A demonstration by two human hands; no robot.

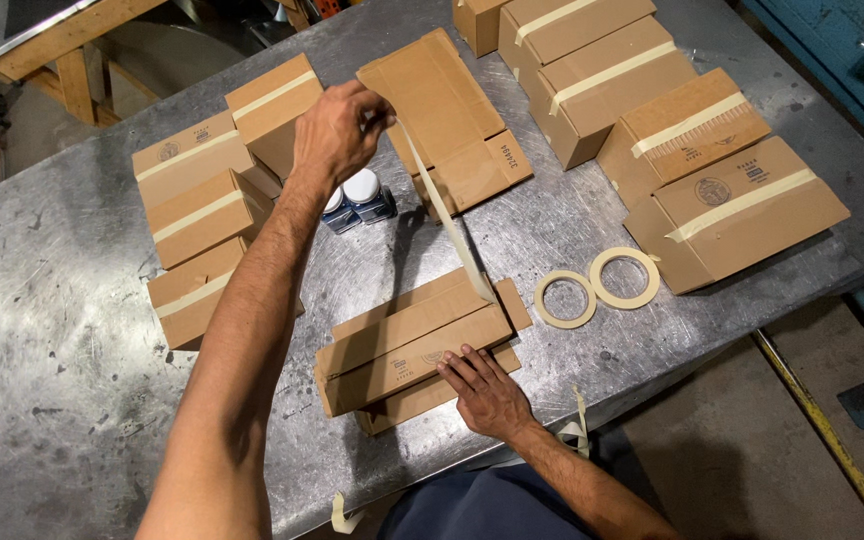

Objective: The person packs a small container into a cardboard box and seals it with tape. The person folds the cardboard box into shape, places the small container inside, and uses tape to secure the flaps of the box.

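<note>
**Hands tape a carton on a steel tabletop**

Hands work over a scuffed metal tabletop (72,330) as I watch through the head camera. Nearest to me, the right hand (485,392) lies flat on the near edge of a small cardboard box (414,352), fingers spread and pressing down, its grip closed on nothing. The box lies on its side close to the tabletop's front edge, one end flap sticking out to the right.

A strip of beige tape (449,218) rises from the box's top right corner, pulled taut on a slant. Its upper end is pinched between thumb and fingertips of the left hand (337,132), held raised above the middle of the tabletop, its grip clamped on the tape.

Just right of the box lie two tape rolls (596,285), touching each other. Under the raised hand stand two small jars with white lids (356,198), side by side. Beyond them lies a flattened carton (449,115).

Sealed boxes, each with a tape strip across the top, are grouped on the left (202,205) and along the far right (697,165).
</note>
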